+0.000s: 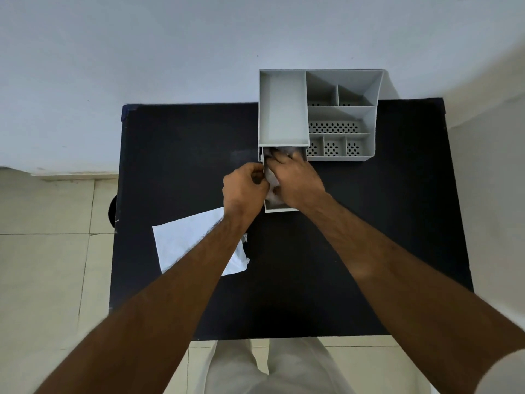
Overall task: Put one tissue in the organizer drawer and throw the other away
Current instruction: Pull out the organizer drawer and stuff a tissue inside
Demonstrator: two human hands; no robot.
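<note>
Both hands reach into the open drawer [279, 207]. The right hand [295, 177] presses a tissue [272, 189] down, fingers loose. The left hand [245, 186] pinches the tissue's edge, grip clamped.

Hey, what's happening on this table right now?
A person is tucking a tissue into the open drawer of a grey organizer. The right hand presses it down inside the drawer, while the left hand holds it at the drawer's left edge. A second tissue lies flat on the black table, partly under the left forearm.
</note>
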